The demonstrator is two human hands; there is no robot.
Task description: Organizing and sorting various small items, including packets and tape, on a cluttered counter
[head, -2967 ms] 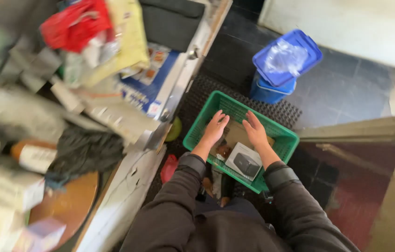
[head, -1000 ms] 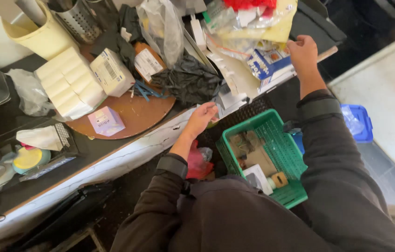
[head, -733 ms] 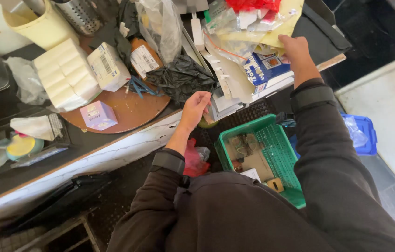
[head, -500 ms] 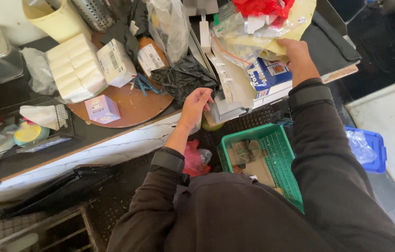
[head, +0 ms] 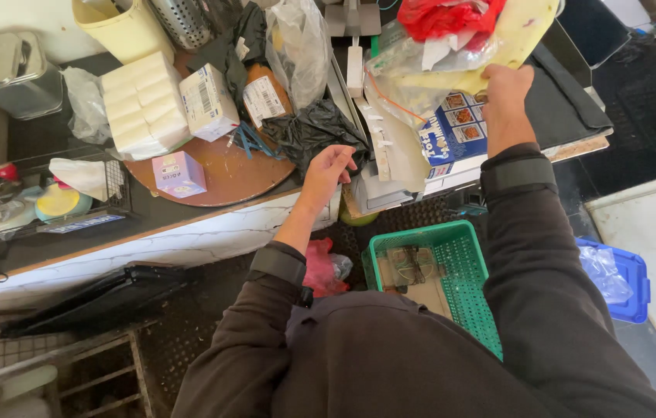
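My left hand [head: 326, 172] hovers with fingers apart over the counter edge, beside a crumpled black plastic bag [head: 315, 130] and a stack of grey-white flat packets [head: 381, 166]. It holds nothing. My right hand [head: 504, 91] reaches higher up and grips the lower edge of a pale yellow sheet [head: 520, 31] lying over clear bags and a blue printed box [head: 456, 131]. A red bag [head: 452, 14] lies on top of that pile. Below, on the floor, stands a green plastic basket [head: 463, 267] with a few flat items inside.
A round wooden board [head: 227, 172] carries a small pink box [head: 177, 173], white boxes [head: 142, 104] and a brown bottle [head: 264, 97]. A wire rack [head: 41, 203] sits at left. A blue bin [head: 618, 279] and a black tray [head: 103, 298] are on the floor.
Three seconds ago both hands were in the green basket. Since then they rose to the counter; the right hand took hold of the yellow sheet and the left moved toward the black bag.
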